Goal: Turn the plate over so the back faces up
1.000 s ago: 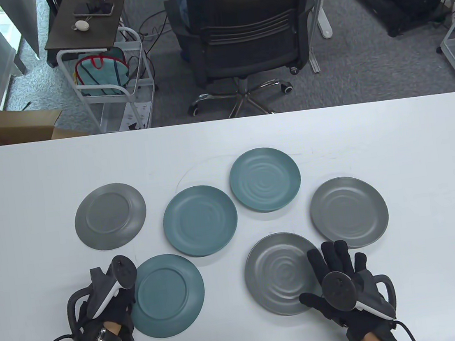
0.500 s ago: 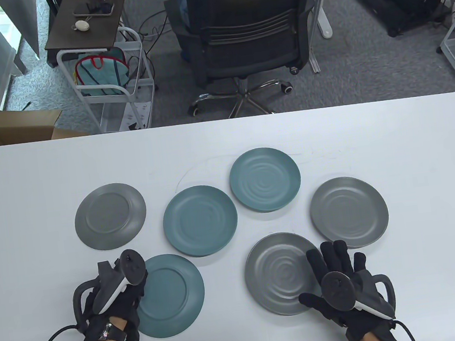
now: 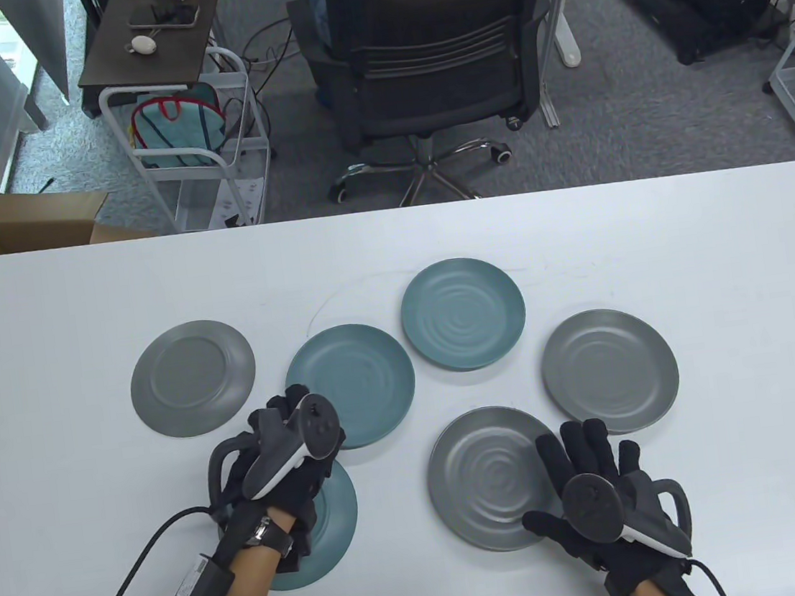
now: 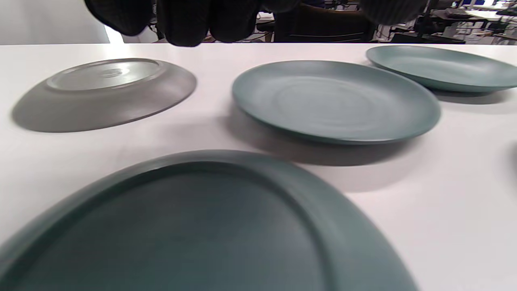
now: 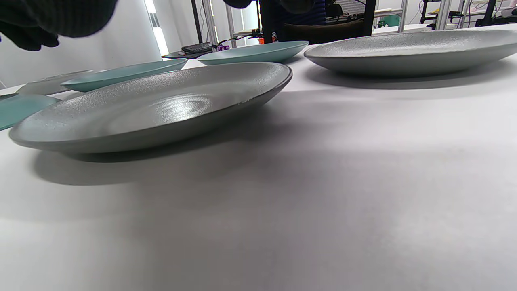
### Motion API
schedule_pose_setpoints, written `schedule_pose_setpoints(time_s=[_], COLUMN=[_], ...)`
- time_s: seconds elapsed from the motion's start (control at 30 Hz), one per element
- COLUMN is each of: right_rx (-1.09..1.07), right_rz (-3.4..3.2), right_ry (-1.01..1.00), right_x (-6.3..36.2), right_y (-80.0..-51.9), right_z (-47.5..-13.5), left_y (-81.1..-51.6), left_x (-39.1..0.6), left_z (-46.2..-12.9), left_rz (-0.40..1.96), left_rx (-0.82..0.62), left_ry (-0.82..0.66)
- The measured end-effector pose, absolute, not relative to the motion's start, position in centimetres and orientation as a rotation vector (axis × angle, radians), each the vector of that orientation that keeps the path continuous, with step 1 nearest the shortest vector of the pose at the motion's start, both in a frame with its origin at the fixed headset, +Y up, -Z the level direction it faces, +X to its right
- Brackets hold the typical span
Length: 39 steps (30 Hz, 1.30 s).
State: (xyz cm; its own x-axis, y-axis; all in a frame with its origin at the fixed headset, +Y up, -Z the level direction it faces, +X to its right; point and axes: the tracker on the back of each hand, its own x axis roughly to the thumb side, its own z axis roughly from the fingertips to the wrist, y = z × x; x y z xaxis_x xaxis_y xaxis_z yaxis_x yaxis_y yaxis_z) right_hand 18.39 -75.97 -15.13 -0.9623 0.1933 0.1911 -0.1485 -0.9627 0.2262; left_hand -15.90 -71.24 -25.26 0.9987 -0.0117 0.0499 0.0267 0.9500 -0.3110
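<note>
Plates are lying all over the white table (image 3: 45,319), six of them, and two are already showing their backs: the grey one at far left (image 3: 192,378) and the teal one nearest me on the left (image 3: 333,512). My left hand (image 3: 291,438) is reaching over that flipped teal plate toward the middle teal plate (image 3: 354,383), which is sitting face up just beyond it, and I am judging that one to be my next flip. In the left wrist view my fingertips (image 4: 183,24) are hanging above the table with nothing between them, so this hand is gripping nothing.

My right hand (image 3: 593,477) is lying flat with its fingers spread, resting at the right edge of the near grey plate (image 3: 492,478), also face up; it is holding nothing.

To do this well, I am planning to hook my fingertips under the near-left rim of the middle teal plate, where the curved lip stands off the table, and tip it over away from its neighbours. The flipped teal plate is lying almost touching it, so I am wanting to lift cleanly rather than drag, and set it down gently so it is not sliding into the far teal plate (image 3: 463,313).
</note>
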Motion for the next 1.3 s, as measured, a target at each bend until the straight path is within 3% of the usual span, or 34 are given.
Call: schedule_pose_setpoints(time_s=[0.27, 0.53, 1.3], right_rx=[0.319, 0.32, 0.331], right_rz=[2.934, 2.936, 2.919], right_ry=[0.315, 0.307, 0.302], right_x=[18.4, 18.4, 18.5], right_y=[-76.0, -75.9, -75.9], right_z=[-15.1, -15.2, -15.2], left_y=[-72.2, -73.8, -77.2], left_x=[-10.4, -7.4, -4.9], left_z=[-26.9, -28.6, -29.7], left_rz=[-0.061, -0.114, -0.277], left_rx=[-0.35, -0.385, -0.388], left_ry=[-0.114, -0.121, -0.11])
